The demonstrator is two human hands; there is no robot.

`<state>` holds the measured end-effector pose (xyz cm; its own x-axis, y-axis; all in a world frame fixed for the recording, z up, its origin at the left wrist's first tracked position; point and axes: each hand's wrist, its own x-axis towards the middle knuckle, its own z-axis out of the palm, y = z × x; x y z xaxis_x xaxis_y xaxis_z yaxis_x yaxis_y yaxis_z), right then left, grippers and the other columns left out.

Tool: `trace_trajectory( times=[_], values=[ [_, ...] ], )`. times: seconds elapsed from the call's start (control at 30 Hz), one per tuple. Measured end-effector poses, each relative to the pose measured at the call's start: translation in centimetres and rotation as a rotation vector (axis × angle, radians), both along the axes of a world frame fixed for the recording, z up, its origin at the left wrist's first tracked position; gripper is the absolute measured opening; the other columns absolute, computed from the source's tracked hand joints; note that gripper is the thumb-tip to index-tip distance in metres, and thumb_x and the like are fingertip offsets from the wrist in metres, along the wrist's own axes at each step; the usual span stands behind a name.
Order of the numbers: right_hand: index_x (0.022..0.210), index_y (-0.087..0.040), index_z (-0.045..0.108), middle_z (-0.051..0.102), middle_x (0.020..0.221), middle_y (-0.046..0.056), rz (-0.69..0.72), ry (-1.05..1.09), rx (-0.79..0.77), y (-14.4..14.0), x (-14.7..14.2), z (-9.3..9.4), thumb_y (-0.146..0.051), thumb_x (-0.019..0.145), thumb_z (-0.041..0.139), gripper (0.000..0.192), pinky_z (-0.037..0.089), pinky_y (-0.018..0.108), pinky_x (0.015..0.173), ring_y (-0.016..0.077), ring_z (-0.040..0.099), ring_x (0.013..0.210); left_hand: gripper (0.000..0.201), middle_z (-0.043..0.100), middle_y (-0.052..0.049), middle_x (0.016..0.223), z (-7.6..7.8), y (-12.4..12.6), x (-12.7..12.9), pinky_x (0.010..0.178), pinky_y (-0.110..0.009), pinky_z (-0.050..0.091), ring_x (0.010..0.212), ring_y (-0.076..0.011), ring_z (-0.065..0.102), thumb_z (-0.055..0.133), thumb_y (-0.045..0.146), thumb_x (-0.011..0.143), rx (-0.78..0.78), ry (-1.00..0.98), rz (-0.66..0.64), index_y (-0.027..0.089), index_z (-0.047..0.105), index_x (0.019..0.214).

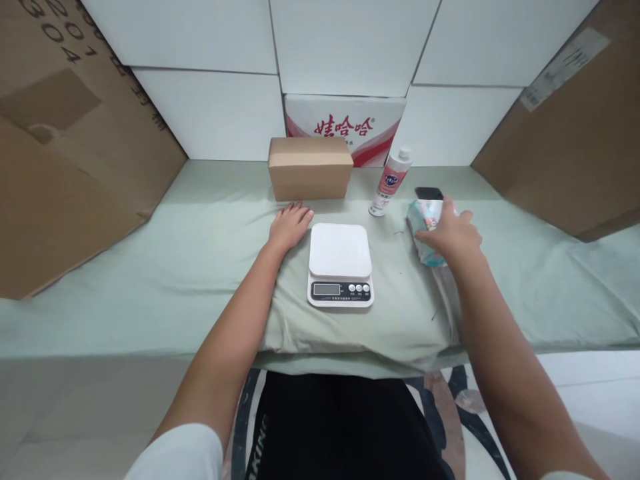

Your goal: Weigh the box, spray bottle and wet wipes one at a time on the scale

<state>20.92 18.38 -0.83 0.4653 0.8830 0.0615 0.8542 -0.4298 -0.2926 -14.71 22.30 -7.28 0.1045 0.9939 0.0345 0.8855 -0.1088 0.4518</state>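
Observation:
A white digital kitchen scale point(340, 264) sits on the pale green cloth in front of me, its platform bare. My left hand point(289, 225) lies flat on the cloth just left of the scale, fingers apart, holding nothing. My right hand point(450, 233) rests on top of a clear plastic pack with printed contents point(421, 227), lying to the right of the scale, fingers curled over it. A white bottle with a pink label point(391, 181) stands upright between the scale and the pack, a little further back.
A brown cardboard box point(310, 167) stands behind the scale. A white carton with red lettering point(350, 123) leans against the white wall panels. A black phone point(429, 193) lies behind the pack. Large cardboard sheets point(70, 147) flank both sides of the green cloth point(150, 280).

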Motion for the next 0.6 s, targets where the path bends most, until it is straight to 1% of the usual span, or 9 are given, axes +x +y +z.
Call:
trace_trajectory(
  times=[0.1, 0.2, 0.27, 0.33, 0.4, 0.47, 0.53, 0.6],
  values=[
    [0.166, -0.023, 0.033, 0.048, 0.146, 0.031, 0.022, 0.026, -0.084, -0.7, 0.3, 1.4, -0.05, 0.063, 0.088, 0.12, 0.051, 0.065, 0.09, 0.0532, 0.062, 0.117, 0.063, 0.038, -0.007, 0.174, -0.1, 0.1, -0.1, 0.136, -0.049, 0.019, 0.165, -0.0282, 0.029, 0.023, 0.05, 0.108, 0.007, -0.001, -0.013, 0.022, 0.057, 0.152],
    [0.164, -0.02, 0.039, 0.052, 0.147, 0.031, 0.089, 0.093, -0.086, -2.0, 0.9, 2.8, -0.048, 0.072, 0.084, 0.106, 0.053, 0.056, 0.088, 0.0481, 0.064, 0.118, 0.062, 0.038, -0.006, 0.174, -0.2, 0.2, -0.1, 0.136, -0.049, 0.02, 0.164, -0.0273, 0.029, 0.023, 0.051, 0.108, 0.007, 0.001, -0.009, 0.023, 0.057, 0.152],
    [0.162, -0.021, 0.043, 0.057, 0.148, 0.025, 0.159, 0.164, -0.091, -2.8, 1.0, 3.5, -0.046, 0.075, 0.083, 0.099, 0.055, 0.054, 0.09, 0.0446, 0.064, 0.12, 0.061, 0.039, -0.006, 0.174, -0.2, 0.2, -0.1, 0.135, -0.049, 0.021, 0.164, -0.0269, 0.03, 0.023, 0.051, 0.108, 0.011, 0.002, -0.011, 0.024, 0.058, 0.15],
    [0.162, -0.027, 0.043, 0.06, 0.149, 0.019, 0.255, 0.262, -0.116, -3.4, 0.5, 4.3, -0.047, 0.072, 0.085, 0.101, 0.058, 0.052, 0.092, 0.0417, 0.067, 0.119, 0.061, 0.039, -0.006, 0.174, -0.1, 0.2, -0.1, 0.135, -0.049, 0.022, 0.164, -0.0269, 0.03, 0.024, 0.051, 0.108, 0.019, 0.002, -0.02, 0.025, 0.06, 0.149],
    [0.163, -0.031, 0.042, 0.061, 0.149, 0.015, 0.41, 0.355, -0.11, -3.7, -0.8, 5.2, -0.049, 0.07, 0.086, 0.104, 0.061, 0.052, 0.09, 0.0418, 0.067, 0.122, 0.06, 0.038, -0.006, 0.174, -0.1, 0.1, -0.1, 0.135, -0.049, 0.021, 0.164, -0.0268, 0.029, 0.024, 0.051, 0.108, 0.019, -0.001, -0.022, 0.024, 0.06, 0.148],
    [0.163, -0.033, 0.041, 0.058, 0.152, 0.014, 0.627, 0.388, -0.052, -3.6, -2.9, 6.3, -0.048, 0.07, 0.087, 0.105, 0.06, 0.053, 0.093, 0.0441, 0.061, 0.132, 0.06, 0.038, -0.006, 0.174, -0.1, 0.1, -0.1, 0.135, -0.049, 0.021, 0.164, -0.0261, 0.029, 0.025, 0.051, 0.108, 0.012, -0.006, -0.014, 0.025, 0.059, 0.149],
    [0.164, -0.034, 0.04, 0.055, 0.156, 0.011, 0.856, 0.343, 0.025, -3.2, -5.3, 7.4, -0.046, 0.07, 0.087, 0.106, 0.056, 0.056, 0.102, 0.045, 0.055, 0.14, 0.06, 0.039, -0.005, 0.174, -0.1, 0.1, -0.1, 0.136, -0.048, 0.02, 0.165, -0.0253, 0.029, 0.025, 0.052, 0.108, 0.008, -0.004, -0.009, 0.025, 0.058, 0.15],
    [0.166, -0.035, 0.037, 0.055, 0.155, 0.01, 1.042, 0.263, 0.067, -2.7, -7.7, 8.2, -0.044, 0.071, 0.087, 0.108, 0.053, 0.057, 0.107, 0.0447, 0.055, 0.138, 0.061, 0.038, -0.006, 0.174, 0.0, 0.0, -0.1, 0.136, -0.047, 0.02, 0.165, -0.0256, 0.029, 0.025, 0.051, 0.108, 0.008, 0.009, -0.017, 0.025, 0.056, 0.153]
  ],
)
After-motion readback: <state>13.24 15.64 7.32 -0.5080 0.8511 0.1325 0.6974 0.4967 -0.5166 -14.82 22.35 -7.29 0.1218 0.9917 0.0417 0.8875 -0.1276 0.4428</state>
